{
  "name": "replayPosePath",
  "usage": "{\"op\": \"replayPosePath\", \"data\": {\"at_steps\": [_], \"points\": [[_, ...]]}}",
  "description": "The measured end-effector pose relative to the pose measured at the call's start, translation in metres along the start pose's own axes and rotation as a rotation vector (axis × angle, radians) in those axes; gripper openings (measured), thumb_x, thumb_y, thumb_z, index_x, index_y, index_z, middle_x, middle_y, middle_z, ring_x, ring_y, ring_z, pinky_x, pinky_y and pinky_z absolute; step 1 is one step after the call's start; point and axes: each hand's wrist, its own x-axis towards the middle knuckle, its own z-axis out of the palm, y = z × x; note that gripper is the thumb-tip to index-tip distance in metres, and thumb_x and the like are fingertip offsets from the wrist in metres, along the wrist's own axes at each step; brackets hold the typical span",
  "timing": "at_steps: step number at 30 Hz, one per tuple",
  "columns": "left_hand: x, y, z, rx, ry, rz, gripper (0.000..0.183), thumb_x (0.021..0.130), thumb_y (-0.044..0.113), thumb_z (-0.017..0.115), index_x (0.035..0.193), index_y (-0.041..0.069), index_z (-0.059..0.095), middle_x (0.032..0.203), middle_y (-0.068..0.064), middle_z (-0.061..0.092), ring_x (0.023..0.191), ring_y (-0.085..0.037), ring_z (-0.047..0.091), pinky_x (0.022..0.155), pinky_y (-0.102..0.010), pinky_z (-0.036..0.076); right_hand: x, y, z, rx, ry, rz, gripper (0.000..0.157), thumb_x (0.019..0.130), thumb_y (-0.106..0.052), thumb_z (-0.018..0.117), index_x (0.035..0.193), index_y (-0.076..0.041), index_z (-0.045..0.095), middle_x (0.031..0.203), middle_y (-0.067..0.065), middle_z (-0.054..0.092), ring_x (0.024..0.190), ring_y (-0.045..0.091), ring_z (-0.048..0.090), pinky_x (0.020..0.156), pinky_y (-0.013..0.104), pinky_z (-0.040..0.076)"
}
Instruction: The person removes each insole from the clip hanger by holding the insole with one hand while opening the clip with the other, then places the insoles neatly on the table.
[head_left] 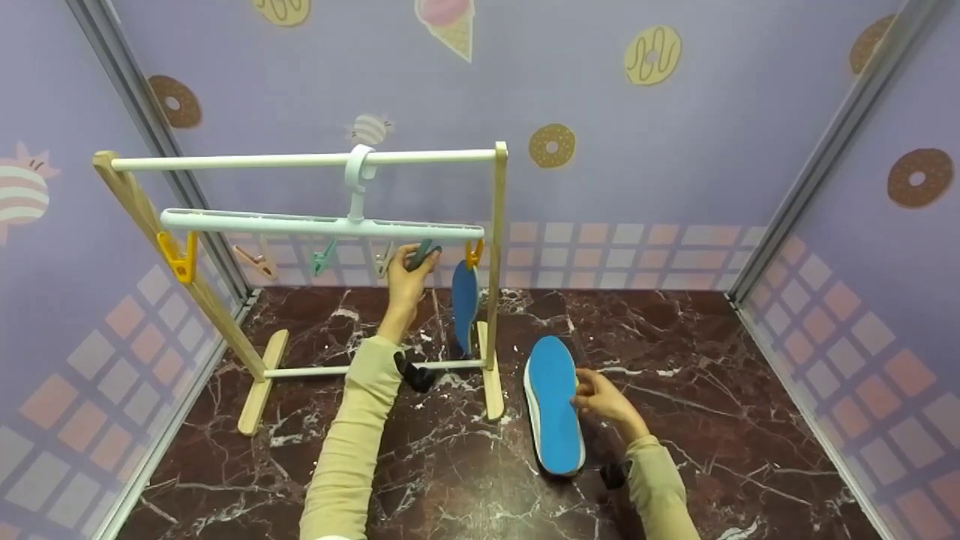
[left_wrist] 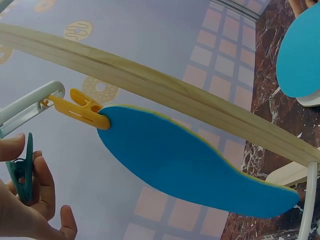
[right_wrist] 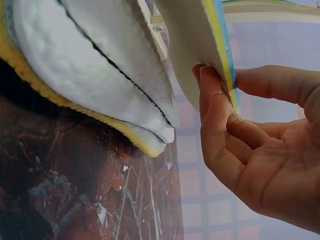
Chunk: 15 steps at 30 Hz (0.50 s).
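My left hand (head_left: 405, 283) pinches a dark green clothespin (left_wrist: 22, 175) under the right half of the pale hanger (head_left: 300, 225). Just right of it, a blue insole (head_left: 464, 307) hangs from an orange-yellow clothespin (left_wrist: 82, 111) at the hanger's end. Down by the marbled surface, my right hand (head_left: 604, 399) pinches the edge of another blue insole (head_left: 553, 405) between thumb and fingers. The right wrist view shows this insole's pale underside and blue-and-yellow edge. Beneath it are more white insoles (right_wrist: 85, 75) with a yellow rim; how many cannot be told.
The hanger hooks over the top bar of a wooden rack (head_left: 491, 300). A yellow clothespin (head_left: 178, 259), a peach clothespin (head_left: 256, 260), a green clothespin (head_left: 322, 257) and a pale clothespin (head_left: 383, 260) hang along its left and middle. Patterned walls (head_left: 637, 150) enclose the marbled surface (head_left: 450, 457).
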Motion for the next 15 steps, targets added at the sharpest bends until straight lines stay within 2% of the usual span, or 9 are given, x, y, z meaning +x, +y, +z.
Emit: {"op": "replayPosePath", "data": {"at_steps": [3,8,9,11,12,15], "points": [[0.0,0.0,-0.001,0.015,0.005,-0.008,0.026,0.081,0.005,0.063,0.103,-0.002,0.053,0.069,0.007,0.055,0.061,-0.003,0.054,0.047,-0.014,0.033,0.003,0.011,-0.001,-0.015,-0.01,-0.023,0.058,0.078,0.012,0.047,0.127,0.024,0.018,0.09,0.03,0.057,0.064,0.011,0.05,0.052,0.019,0.041],[0.002,0.0,-0.002,0.055,0.012,-0.001,0.025,0.081,0.006,0.063,0.103,-0.003,0.054,0.067,0.007,0.054,0.061,-0.005,0.054,0.063,-0.017,0.041,0.006,0.014,0.001,-0.058,0.005,0.006,0.064,0.075,0.01,0.047,0.13,0.022,0.016,0.096,0.035,0.054,0.068,0.014,0.052,0.058,0.026,0.045],[0.001,0.001,-0.002,0.061,0.013,0.0,0.025,0.081,0.006,0.063,0.103,-0.003,0.054,0.067,0.007,0.054,0.061,-0.005,0.054,0.065,-0.018,0.042,0.007,0.02,0.0,-0.065,0.011,-0.009,0.064,0.074,0.01,0.049,0.133,0.014,0.023,0.094,0.029,0.057,0.069,0.012,0.053,0.059,0.026,0.046],[0.001,0.001,-0.002,0.053,0.016,-0.006,0.024,0.081,0.005,0.063,0.102,-0.002,0.054,0.069,0.007,0.055,0.062,-0.006,0.054,0.066,-0.019,0.042,0.039,0.101,-0.018,-0.072,0.011,-0.041,0.067,0.074,0.004,0.056,0.136,0.001,0.029,0.094,0.021,0.058,0.071,0.015,0.057,0.06,0.029,0.05],[0.001,0.001,-0.002,0.047,0.014,-0.01,0.024,0.081,0.005,0.063,0.102,-0.002,0.054,0.07,0.006,0.057,0.063,-0.006,0.055,0.066,-0.019,0.043,0.052,0.135,-0.026,-0.073,0.01,-0.056,0.068,0.073,0.003,0.059,0.136,-0.004,0.031,0.094,0.017,0.059,0.073,0.016,0.059,0.061,0.031,0.051],[0.0,0.0,-0.002,0.039,0.011,-0.019,0.024,0.081,0.005,0.063,0.102,-0.002,0.054,0.076,0.003,0.059,0.063,-0.004,0.054,0.066,-0.018,0.044,0.08,0.21,-0.044,-0.032,-0.022,-0.169,0.07,0.07,0.002,0.064,0.133,-0.012,0.036,0.091,0.007,0.059,0.07,0.012,0.06,0.054,0.027,0.051]]}}
